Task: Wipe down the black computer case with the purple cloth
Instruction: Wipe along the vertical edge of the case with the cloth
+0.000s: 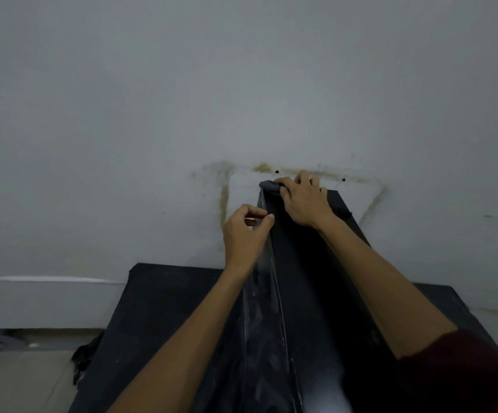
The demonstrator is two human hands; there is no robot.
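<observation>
Stained grey-white wall (152, 114) fills the background, with brownish streaks (225, 198) behind the work. The right hand (304, 201) has its fingers curled round the purple cloth (269, 185), which looks greyish in the dim light, and presses it onto the far left top corner of the black computer case (310, 278). The left hand (243, 231) pinches the case's upper left edge, thumb on top. The case stands upright on a black-covered desk (158, 296). A dark red sleeve (462, 374) covers the right upper arm.

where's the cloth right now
Head view: the cloth is bunched under the right hand on the far left top corner of the black computer case, by the stained wall.
</observation>
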